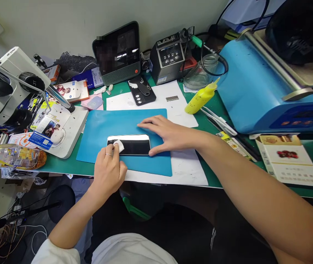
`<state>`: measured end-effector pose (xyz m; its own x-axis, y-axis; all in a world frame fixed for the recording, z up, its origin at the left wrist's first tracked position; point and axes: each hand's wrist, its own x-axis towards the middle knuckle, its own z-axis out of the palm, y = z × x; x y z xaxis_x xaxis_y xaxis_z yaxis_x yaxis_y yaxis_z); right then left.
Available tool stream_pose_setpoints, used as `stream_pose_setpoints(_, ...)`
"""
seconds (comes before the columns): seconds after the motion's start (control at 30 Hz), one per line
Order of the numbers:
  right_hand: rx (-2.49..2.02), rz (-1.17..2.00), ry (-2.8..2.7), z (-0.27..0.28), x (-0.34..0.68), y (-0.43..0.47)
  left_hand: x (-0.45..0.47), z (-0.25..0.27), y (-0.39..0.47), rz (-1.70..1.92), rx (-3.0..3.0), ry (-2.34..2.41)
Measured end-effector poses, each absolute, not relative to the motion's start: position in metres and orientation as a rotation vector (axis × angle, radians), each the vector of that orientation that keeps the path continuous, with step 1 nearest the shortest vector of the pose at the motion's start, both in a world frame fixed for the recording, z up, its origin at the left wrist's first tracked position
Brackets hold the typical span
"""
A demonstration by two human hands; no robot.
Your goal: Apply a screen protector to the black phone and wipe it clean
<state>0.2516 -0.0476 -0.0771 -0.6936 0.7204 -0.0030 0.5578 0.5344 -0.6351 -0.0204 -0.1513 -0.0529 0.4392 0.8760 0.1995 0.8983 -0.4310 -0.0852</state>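
A smartphone (134, 146) with a dark screen and light frame lies flat on a blue mat (98, 124). My left hand (109, 167), a ring on one finger, is closed on a small white wipe (119, 146) and presses it to the phone's left end. The screen's left part is partly hidden by these fingers. At the phone's right end is my right hand (167, 135), its fingers spread; the thumb is at the lower right corner, and the other fingers reach over the mat above the phone.
Behind the mat lie a phone back (142, 93) and a small metal blade (172, 98) on white paper. A yellow squeeze bottle (202, 98), tweezers (219, 119) and a blue machine (255, 91) stand right. At left are a microscope base (74, 128) and a plastic bottle (13, 157).
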Motion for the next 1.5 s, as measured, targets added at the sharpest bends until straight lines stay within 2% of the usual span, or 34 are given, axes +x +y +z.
stream_pose_setpoints(0.4,-1.078,0.884,-2.515,-0.078,0.252,-0.047,-0.018,-0.055,-0.157,-0.161,-2.466,-1.487)
stream_pose_setpoints(1.03,-1.164,0.964,-2.505,-0.076,0.249,-0.049,-0.033,-0.048,-0.138,-0.091,-2.392,-1.643)
stream_pose_setpoints(1.3,-1.147,0.933,-2.513,-0.075,0.249,-0.048,-0.014,-0.049,-0.162,-0.143,-2.510,-1.543)
stream_pose_setpoints(1.5,-1.168,0.951,-2.517,-0.073,0.249,-0.049,-0.026,-0.044,-0.140,-0.116,-2.510,-1.667)
